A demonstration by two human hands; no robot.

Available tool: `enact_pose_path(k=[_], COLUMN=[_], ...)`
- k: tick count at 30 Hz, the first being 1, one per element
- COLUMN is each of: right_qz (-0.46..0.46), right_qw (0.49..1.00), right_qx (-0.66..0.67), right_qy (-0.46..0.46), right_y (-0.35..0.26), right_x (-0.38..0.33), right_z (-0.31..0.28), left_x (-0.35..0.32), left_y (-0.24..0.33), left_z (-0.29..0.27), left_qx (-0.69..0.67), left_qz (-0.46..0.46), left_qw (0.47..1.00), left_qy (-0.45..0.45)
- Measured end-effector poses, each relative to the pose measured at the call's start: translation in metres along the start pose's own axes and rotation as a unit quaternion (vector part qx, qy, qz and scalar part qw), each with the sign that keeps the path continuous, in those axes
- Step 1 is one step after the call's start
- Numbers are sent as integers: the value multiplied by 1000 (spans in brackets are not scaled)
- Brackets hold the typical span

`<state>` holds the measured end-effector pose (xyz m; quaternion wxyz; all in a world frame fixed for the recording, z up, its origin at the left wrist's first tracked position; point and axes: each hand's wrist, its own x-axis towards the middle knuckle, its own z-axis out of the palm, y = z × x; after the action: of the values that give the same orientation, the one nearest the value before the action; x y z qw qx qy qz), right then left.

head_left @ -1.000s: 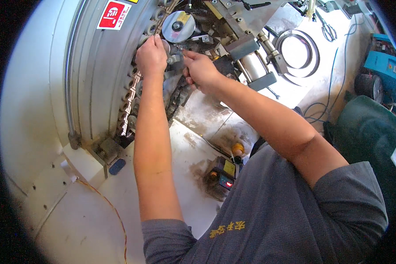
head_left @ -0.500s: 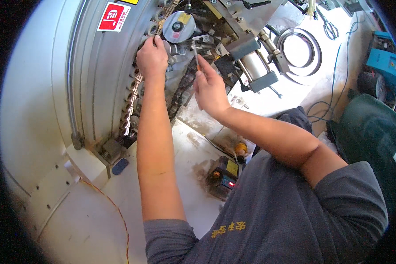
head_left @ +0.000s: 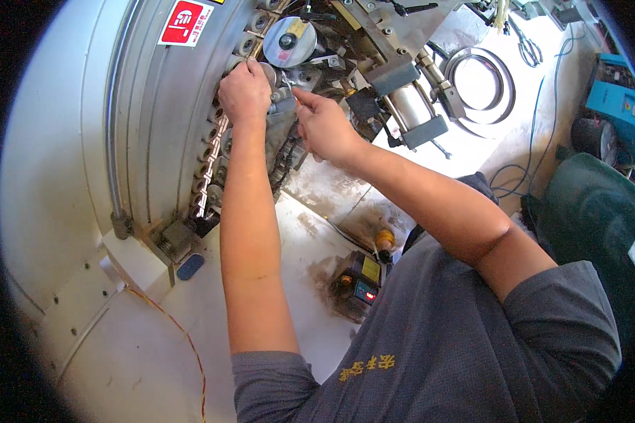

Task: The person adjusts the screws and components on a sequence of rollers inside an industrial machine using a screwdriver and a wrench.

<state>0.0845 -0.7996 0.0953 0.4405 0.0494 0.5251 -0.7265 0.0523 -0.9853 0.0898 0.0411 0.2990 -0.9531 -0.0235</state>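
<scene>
My left hand [head_left: 245, 93] is closed at the row of small rollers along the grey machine's edge; its fingertips hide whatever they press or pinch. Close beside it on the right, my right hand [head_left: 326, 128] grips a slim tool [head_left: 288, 84] with a pale metal shaft and a bit of orange at the fingers. The tool's tip points in among the metal parts next to my left fingers, and its exact kind does not show. Just above both hands sits a silver disc [head_left: 290, 42] with a black hub. A bright jagged strip [head_left: 209, 169] runs down the roller row below my left hand.
A metal cylinder [head_left: 408, 103] on a bracket juts out to the right. Beyond it lie coiled dark rings [head_left: 506, 92] and scissors [head_left: 530, 51]. A small black device [head_left: 358, 283] with a red display sits near my body, beside a yellow-and-black knob [head_left: 384, 240].
My right hand has moved left and slightly down, bringing the tool's tip close to my left fingers. My left hand has stayed at nearly the same place.
</scene>
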Motion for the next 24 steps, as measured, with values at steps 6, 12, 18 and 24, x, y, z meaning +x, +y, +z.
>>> enact_pose_path(k=[6,12,18,24], right_qz=[0,-4,90,-23], right_qw=[1000,1000,991,998], right_qx=[-6,-15,73,-8], right_qy=[1,28,71,66], right_y=[4,5,-1,26], right_x=[7,11,40,7], right_z=[-6,2,4,1], left_x=[1,1,1,0], left_y=[4,-1,-5,3], left_z=[1,2,4,1], left_qx=[-28,-11,-11,-7], left_qz=[28,25,30,-14], left_qw=[999,1000,999,1000], left_qy=[20,0,5,17])
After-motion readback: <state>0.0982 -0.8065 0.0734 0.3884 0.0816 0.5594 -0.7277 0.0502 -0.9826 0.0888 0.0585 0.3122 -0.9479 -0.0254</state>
